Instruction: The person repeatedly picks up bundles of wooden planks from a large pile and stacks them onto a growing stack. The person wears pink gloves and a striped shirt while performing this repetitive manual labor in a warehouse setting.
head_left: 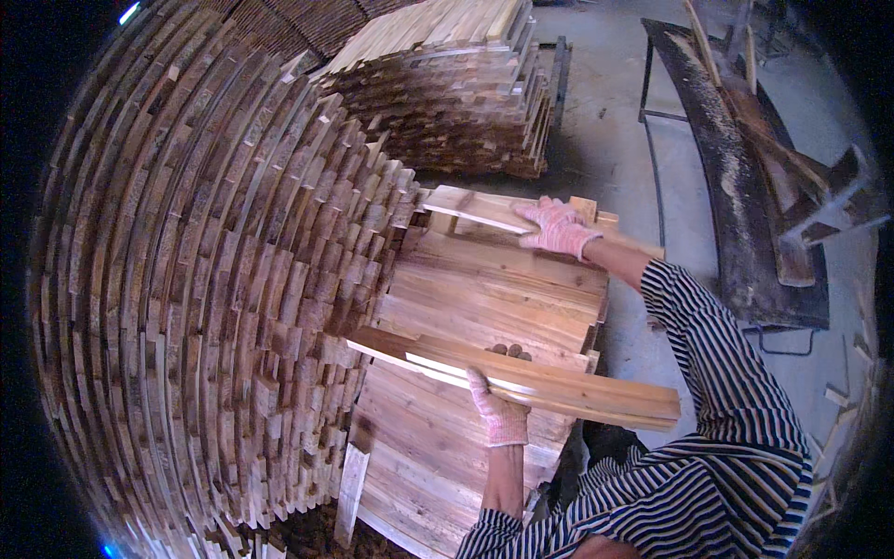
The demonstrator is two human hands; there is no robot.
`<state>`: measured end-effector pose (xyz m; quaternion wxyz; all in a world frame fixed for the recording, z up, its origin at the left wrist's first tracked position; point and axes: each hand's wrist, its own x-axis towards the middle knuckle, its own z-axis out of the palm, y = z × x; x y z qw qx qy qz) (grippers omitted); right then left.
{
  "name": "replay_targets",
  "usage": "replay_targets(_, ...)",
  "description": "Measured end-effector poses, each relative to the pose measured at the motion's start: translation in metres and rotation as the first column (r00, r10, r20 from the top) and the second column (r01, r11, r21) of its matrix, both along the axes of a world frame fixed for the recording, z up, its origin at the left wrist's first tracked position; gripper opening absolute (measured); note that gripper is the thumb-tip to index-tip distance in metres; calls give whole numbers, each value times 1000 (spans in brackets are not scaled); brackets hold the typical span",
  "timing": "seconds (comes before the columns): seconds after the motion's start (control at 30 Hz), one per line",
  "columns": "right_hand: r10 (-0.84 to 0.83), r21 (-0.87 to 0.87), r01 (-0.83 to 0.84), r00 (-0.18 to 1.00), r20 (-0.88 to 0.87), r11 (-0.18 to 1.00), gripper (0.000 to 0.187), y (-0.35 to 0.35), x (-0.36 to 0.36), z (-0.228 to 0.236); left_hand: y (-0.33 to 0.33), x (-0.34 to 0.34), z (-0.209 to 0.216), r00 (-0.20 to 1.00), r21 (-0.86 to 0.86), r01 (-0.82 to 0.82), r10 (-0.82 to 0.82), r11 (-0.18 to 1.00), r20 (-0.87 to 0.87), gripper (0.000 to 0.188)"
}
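Both my hands wear pink-and-white knit gloves. My left hand (pixel 503 415) is at the near edge of a few long narrow wooden boards (pixel 549 384), its thumb up along their side and its other fingers hidden beneath. These boards lie crosswise over a stack of planks (pixel 494 289). My right hand (pixel 559 227) reaches to the far end of the stack and grips a shorter, pale board (pixel 480 207) from above, with its fingers over the edges. Several small round dark things (pixel 510 351) sit behind the long boards; their kind is unclear.
A tall wall of stacked planks (pixel 214 270) rises close on the left. Another plank pile (pixel 438 93) stands at the back. On the right is a dark, dusty bench (pixel 708 140) with a metal frame and wood pieces. Scrap wood (pixel 843 410) lies on the floor at far right.
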<state>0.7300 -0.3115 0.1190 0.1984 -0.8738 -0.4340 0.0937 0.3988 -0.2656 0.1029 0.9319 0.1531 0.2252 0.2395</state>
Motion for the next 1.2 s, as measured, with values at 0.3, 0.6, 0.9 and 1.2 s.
replay_targets(0.3,191,-126,-214,966,-172,969,45,58,8,-32,12,19,-5,993,75,-113,115,991,-28,67)
replay_targets(0.6,585,325,-486,689,-429,811,90,-22,-137,13,18,52,2,958,111,-227,243,967,-155,83)
replay_targets(0.9,123,-15,-126,984,-125,992,78,21,22,15,6,32,-37,985,-3,-143,142,990,-102,71)
replay_targets(1.2,108,-159,-116,992,-59,980,54,111,77,-67,1,43,-41,977,23,-152,154,988,-147,69)
